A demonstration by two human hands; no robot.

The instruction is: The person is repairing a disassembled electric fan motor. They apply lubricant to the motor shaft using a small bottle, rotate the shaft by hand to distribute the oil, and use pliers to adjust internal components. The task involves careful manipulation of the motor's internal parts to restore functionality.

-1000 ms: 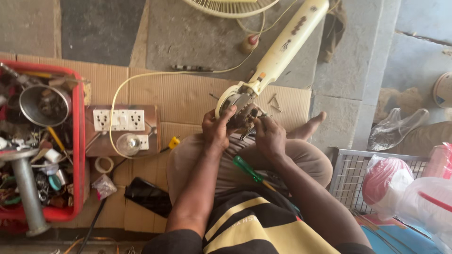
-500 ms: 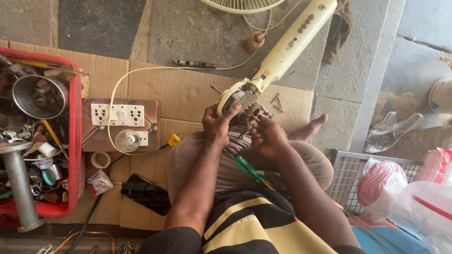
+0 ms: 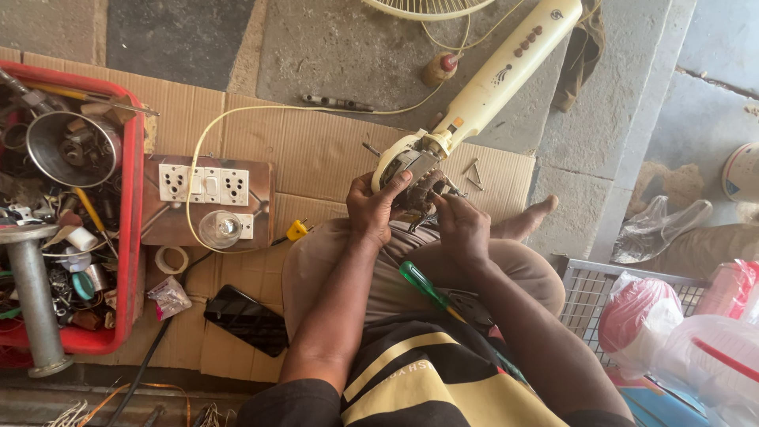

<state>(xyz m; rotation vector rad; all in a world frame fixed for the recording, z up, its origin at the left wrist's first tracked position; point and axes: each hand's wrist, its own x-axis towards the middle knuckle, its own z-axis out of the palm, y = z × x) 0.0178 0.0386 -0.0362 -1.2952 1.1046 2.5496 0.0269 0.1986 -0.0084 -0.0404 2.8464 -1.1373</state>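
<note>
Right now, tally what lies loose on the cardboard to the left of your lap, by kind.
Socket board with bulb: 1
Tape roll: 1
Black phone: 1
Small plastic packet: 1
Yellow plug: 1
Total: 5
The left hand and right hand hold the fan motor.

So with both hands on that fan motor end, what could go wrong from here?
The cream cable loops from the fan column to the socket board; whether it is plugged in cannot be told, so shock is possible. The left hand and right hand pinch the exposed motor, so fingers could get nicked. The green screwdriver lies loose on the lap and might slide off.
</note>
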